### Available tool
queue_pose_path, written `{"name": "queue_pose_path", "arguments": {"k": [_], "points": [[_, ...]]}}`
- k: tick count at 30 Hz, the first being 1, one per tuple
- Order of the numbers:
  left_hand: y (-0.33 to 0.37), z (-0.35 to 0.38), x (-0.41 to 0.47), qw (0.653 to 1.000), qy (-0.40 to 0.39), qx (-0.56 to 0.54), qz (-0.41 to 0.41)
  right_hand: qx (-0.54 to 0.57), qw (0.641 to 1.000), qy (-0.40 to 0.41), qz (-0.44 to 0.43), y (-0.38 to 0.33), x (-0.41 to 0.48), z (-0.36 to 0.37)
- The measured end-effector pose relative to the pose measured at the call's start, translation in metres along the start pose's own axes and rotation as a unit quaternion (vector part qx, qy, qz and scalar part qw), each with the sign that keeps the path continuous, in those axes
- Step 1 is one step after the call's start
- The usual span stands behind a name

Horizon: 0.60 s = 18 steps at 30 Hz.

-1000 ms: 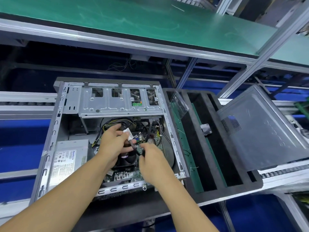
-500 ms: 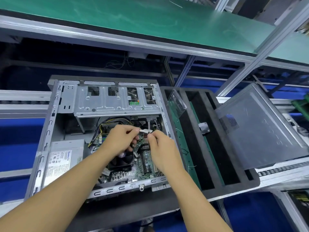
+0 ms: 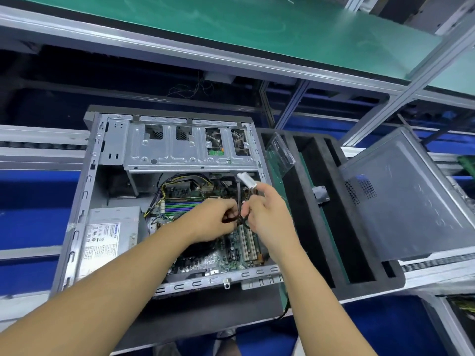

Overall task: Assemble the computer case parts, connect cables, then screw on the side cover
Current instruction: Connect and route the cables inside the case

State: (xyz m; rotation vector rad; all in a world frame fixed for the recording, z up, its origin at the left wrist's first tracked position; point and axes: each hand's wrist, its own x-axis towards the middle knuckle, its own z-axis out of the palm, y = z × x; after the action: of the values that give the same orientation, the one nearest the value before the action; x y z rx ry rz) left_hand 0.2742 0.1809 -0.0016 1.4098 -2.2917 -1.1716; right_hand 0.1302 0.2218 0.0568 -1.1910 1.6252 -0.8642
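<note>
- Pinching a white plug [image 3: 246,179] between thumb and forefinger, the right hand [image 3: 267,217] holds it raised over the far right corner of the open case [image 3: 90,176].
- Left hand [image 3: 216,220] has its fingers curled round a dark loop of the cable [image 3: 239,199], low over the circuit board [image 3: 231,253] and just beside the right hand.
- From the left hand's grip the cable runs up and away to the plug. The plug's long axis tilts away and to the left, with its free end near the metal drive cage [image 3: 180,150].
- The right hand is the nearer one to the plug, so it would likely steer the plug home while the left feeds slack. I cannot tell which socket it belongs in.
- The side cover [image 3: 411,196] lies well apart on the right, propped on the black foam tray [image 3: 308,227], not yet fitted.
</note>
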Motion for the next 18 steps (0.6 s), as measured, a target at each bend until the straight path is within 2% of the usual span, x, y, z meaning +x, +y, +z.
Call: {"name": "queue_pose_path", "arguments": {"k": [3, 6, 8, 10, 14, 18], "points": [[-0.004, -0.002, -0.003, 0.999, -0.001, -0.035, -0.005, -0.013, 1.000, 0.000, 0.025, 0.002, 0.002, 0.005], [-0.006, -0.005, -0.004, 0.988, -0.024, -0.148, -0.032, -0.010, 0.999, 0.006, 0.043, 0.002, 0.000, 0.019], [-0.008, -0.005, -0.003, 0.977, 0.011, -0.202, -0.059, -0.005, 0.997, 0.027, 0.067, 0.006, -0.001, 0.028], [-0.012, -0.004, 0.001, 0.976, 0.042, -0.198, -0.076, -0.012, 0.995, 0.035, 0.094, 0.007, -0.001, 0.032], [-0.013, 0.004, 0.012, 0.978, 0.114, -0.116, -0.128, -0.066, 0.989, 0.018, 0.131, 0.007, -0.003, 0.031], [-0.009, 0.012, 0.014, 0.981, 0.153, -0.060, -0.100, -0.083, 0.989, -0.014, 0.125, 0.011, -0.010, 0.026]]}}
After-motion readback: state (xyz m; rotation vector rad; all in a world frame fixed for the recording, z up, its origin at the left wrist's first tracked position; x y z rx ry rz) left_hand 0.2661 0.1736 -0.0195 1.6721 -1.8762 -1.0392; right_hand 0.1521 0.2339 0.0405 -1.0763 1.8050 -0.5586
